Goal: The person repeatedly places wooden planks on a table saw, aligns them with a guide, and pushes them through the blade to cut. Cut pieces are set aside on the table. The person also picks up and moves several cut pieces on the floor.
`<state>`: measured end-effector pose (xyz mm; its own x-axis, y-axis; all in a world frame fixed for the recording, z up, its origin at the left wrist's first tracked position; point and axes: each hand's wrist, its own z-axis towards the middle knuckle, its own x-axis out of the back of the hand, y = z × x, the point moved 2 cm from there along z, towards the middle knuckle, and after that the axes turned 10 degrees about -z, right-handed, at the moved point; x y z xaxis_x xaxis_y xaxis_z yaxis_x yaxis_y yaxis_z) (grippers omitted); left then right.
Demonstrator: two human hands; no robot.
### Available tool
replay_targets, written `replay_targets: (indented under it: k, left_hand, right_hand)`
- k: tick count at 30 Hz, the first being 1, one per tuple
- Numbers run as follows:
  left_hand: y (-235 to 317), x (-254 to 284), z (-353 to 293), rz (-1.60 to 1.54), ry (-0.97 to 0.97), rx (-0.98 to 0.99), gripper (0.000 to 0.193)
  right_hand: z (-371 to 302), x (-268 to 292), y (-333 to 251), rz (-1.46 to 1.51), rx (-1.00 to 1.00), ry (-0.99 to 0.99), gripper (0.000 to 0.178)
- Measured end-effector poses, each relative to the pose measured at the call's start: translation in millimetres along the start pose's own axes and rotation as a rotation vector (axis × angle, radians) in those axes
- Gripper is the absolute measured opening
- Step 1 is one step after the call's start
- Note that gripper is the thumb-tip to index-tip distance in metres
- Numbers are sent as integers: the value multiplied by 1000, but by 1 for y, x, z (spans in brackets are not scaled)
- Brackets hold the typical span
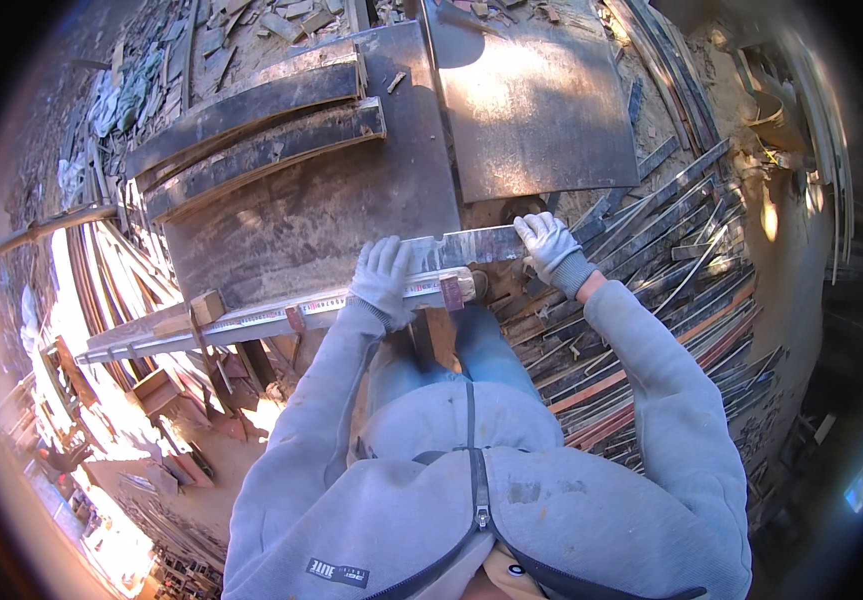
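A narrow, dark-faced board (466,245) lies across the near part of a worn metal table (301,215). My right hand (548,245), in a pale work glove, is closed around the board's right end. On the left part of the same board rests my left hand (381,278), also gloved, its fingers stretched out and lying over it; its thumb is not clearly visible. Along the table's near edge, just this side of the board, runs a straight guide rail (311,305) with a measuring scale on it.
Two dark strips (261,150) lie on the table's far left. A slot separates it from a second metal plate (541,110). A wood block (207,307) sits on the rail's left part. Piled offcuts (651,290) cover the ground at right; more slats (101,280) lie left.
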<state>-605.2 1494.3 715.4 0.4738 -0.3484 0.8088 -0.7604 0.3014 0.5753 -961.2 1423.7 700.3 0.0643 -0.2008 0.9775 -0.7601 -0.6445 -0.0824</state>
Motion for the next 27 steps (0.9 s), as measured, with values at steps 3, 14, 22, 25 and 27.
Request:
replay_targets:
  k: [3,14,22,25,27]
  left_hand:
    - [3,0,-3,23,49,-19,109]
    - [6,-1,-9,70,-3,12,115]
    - [13,0,-13,42,71,-5,100]
    - [12,-2,-18,-7,159,-84,96]
    - [10,-5,-21,-40,143,-100,98]
  right_hand:
    - [-10,-7,-2,-56,20,143,82]
    - [-24,-15,-13,-231,-25,160,62]
    - [-11,-20,-16,-217,-132,-9,55]
    - [-8,-22,-13,-280,-78,192,41]
    - [-8,-24,-13,-307,-31,219,30]
